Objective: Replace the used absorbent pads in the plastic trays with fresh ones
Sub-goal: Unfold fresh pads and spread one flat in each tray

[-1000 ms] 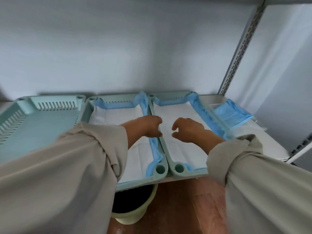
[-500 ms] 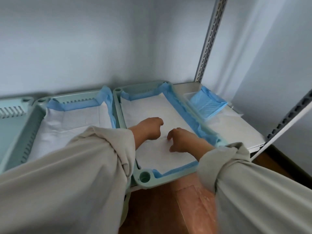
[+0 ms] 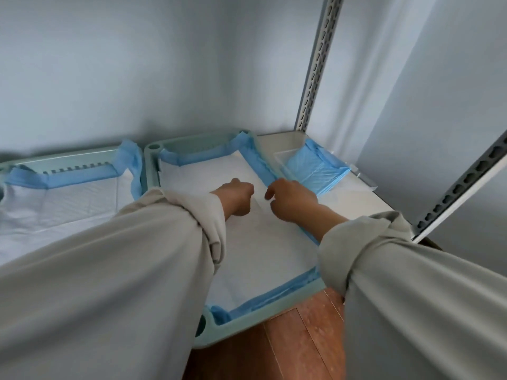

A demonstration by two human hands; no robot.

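Shelf point(image 3: 354, 198): carries two green trays.
Right tray point(image 3: 263, 319): white pad point(image 3: 263, 242) lining it, under both your hands.
Left hand point(image 3: 236, 197): curled, knuckles on pad; grip unclear.
Right hand point(image 3: 293, 200): fingers curled at pad's blue edge; grip unclear.

Two pale green plastic trays side by side on the shelf: right tray point(image 3: 263, 322) and left tray point(image 3: 68, 159). Each is lined with a white absorbent pad, right pad point(image 3: 255, 242) and left pad point(image 3: 55, 207), blue edges turned up along the tray walls. Folded blue pads point(image 3: 315, 168) lie stacked just right of the right tray.
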